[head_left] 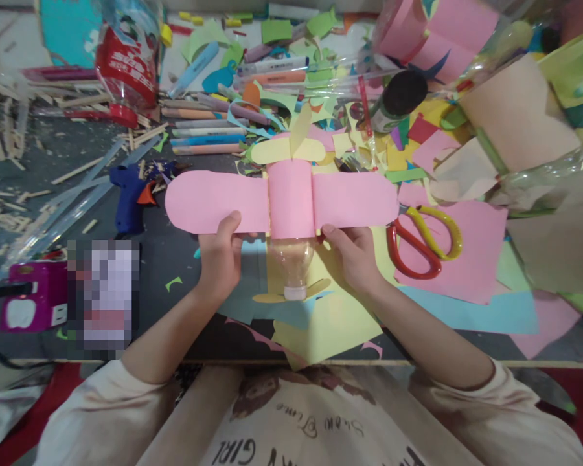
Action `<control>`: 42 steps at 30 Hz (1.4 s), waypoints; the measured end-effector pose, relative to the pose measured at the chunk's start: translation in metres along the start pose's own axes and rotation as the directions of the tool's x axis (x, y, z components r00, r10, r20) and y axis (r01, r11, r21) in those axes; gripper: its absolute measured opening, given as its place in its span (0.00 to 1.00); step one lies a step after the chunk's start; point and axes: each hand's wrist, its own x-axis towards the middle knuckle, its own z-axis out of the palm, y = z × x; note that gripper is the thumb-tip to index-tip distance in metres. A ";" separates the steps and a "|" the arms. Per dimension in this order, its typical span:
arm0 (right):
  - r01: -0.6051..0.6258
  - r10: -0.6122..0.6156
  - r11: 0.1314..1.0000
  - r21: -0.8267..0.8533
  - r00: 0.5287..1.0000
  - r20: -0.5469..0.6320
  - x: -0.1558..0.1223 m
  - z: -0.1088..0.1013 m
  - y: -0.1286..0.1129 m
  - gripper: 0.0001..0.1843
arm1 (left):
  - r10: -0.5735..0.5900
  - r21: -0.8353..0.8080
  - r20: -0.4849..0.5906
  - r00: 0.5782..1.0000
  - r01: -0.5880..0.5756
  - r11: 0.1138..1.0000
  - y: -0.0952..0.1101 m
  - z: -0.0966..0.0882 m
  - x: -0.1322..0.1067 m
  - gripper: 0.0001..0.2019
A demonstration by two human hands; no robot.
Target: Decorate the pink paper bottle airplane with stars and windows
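A clear plastic bottle (291,262) wrapped in pink paper lies with its white cap toward me. A long pink paper wing (208,202) runs across it, and yellow paper pieces (286,150) sit at its far end. My left hand (219,257) pinches the left wing from below, thumb on top. My right hand (350,254) grips the bottle's right side under the right wing (357,199). Both hands are closed on the craft, held just above the table.
Red and yellow scissors (425,241) lie right of my hand on pink paper. A blue glue gun (132,189) sits to the left, with markers (208,133), wooden sticks (10,116) and paper scraps behind. Coloured sheets (320,323) cover the near table.
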 end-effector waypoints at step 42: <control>0.032 -0.031 0.998 -0.050 0.999 0.033 0.001 -0.004 0.004 0.08 | 0.054 0.313 0.118 0.992 -0.089 0.946 -0.004 -0.011 -0.005 0.15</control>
